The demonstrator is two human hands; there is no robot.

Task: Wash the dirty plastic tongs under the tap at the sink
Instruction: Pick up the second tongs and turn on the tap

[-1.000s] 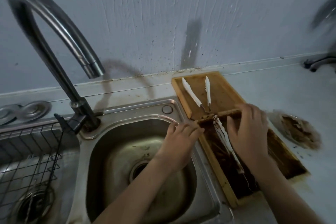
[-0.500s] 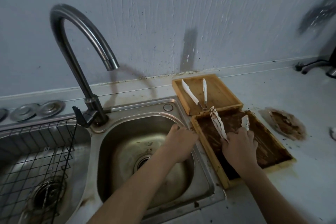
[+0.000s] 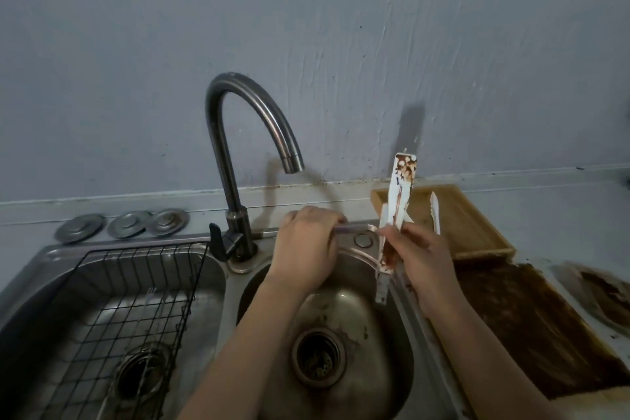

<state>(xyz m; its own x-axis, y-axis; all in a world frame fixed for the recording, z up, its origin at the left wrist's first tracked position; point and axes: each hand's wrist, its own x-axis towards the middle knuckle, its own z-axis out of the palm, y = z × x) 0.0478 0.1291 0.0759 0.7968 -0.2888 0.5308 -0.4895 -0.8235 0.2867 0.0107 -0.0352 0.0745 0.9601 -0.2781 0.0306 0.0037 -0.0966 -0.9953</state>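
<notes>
the right hand (image 3: 421,257) pinches the dirty tongs (image 3: 397,215) near their middle, fingers curled round the white plastic, holding them almost upright over the right rim of the round steel sink (image 3: 354,334). the flat upper blade is blotched with brown sauce, and a darker smear coats the part just below the fingers; the lower end hangs over the basin edge. the left hand (image 3: 305,245) has its fingers curled, and a thin pale strip runs from it toward the tongs, though what it grips is too blurred to tell. both hands sit right of the curved, brushed-metal tap (image 3: 238,153), whose spout opens above the basin with no water showing. the drain (image 3: 318,356) is ringed with brown specks. a black wire basket (image 3: 129,310) fills the left basin. on the bench at right lie a shallow wooden tray (image 3: 467,225) holding a second, clean white pair of tongs (image 3: 435,215), and a nearer tray (image 3: 531,327) caked in brown residue. three round metal discs (image 3: 122,224) rest behind the left basin.
</notes>
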